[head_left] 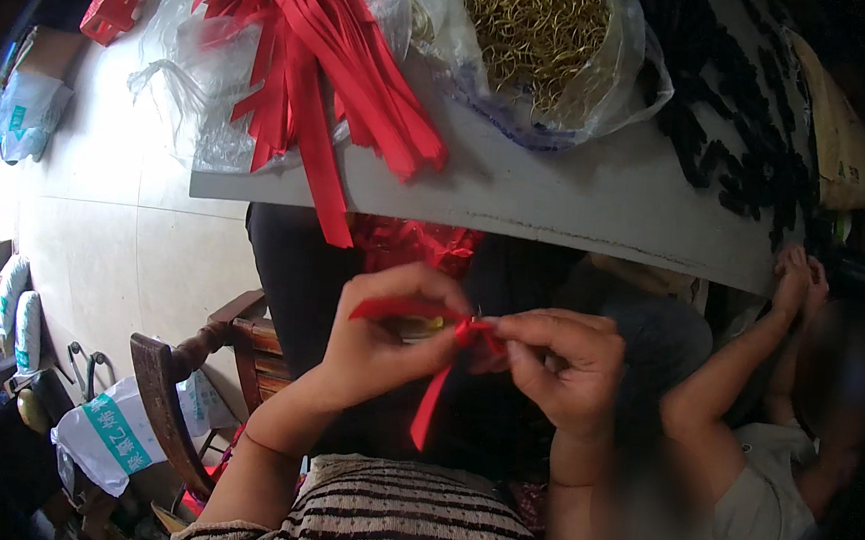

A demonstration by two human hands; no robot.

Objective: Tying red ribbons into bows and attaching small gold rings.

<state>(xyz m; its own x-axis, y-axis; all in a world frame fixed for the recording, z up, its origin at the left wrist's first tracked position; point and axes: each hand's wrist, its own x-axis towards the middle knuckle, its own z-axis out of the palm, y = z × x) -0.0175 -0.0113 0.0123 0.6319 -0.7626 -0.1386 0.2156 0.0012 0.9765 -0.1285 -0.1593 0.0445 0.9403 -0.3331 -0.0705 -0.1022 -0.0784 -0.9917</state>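
Note:
Over my lap, my left hand (378, 336) pinches a red ribbon (430, 410) between thumb and fingers. One tail hangs down below the hand and another part sticks out to the left. A small yellow or gold piece (419, 326) shows inside the curl of my left fingers; its kind is hard to make out. From the other side, my right hand (568, 368) grips the same ribbon at a small knot or loop (470, 331), thumb against fingers. Ahead, a bundle of red ribbons (317, 51) lies on the table, some ends hanging over its edge.
On the grey table (578, 200) sit a clear bag of gold twisted pieces (534, 36) and a heap of black strips (733, 131). A co-worker's hands (798, 276) are at the table's right end. Left are a wooden chair (180, 373), a red stool (112, 12) and a white bag (115, 433).

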